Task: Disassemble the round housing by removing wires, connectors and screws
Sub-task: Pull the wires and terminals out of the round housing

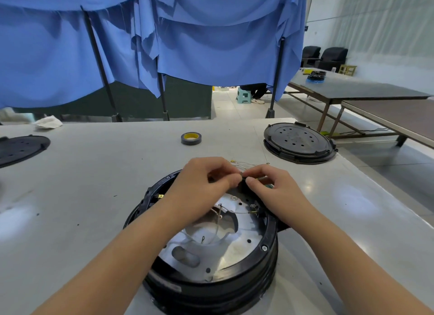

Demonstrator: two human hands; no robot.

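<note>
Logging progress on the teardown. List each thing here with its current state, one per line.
housing: open, cover off, inner metal plate exposed
connector: pinched between both hands at the far rim
left hand: fingers curled, pinching the connector
right hand: fingers curled, pinching the connector
wires: loose, trailing beyond the hands
cover: lying flat, apart from the housing
tape: lying flat, untouched

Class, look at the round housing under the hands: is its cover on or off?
Off. The round housing is open on top: its silver inner plate, holes and loose wires are exposed. A black round cover lies apart on the table.
</note>
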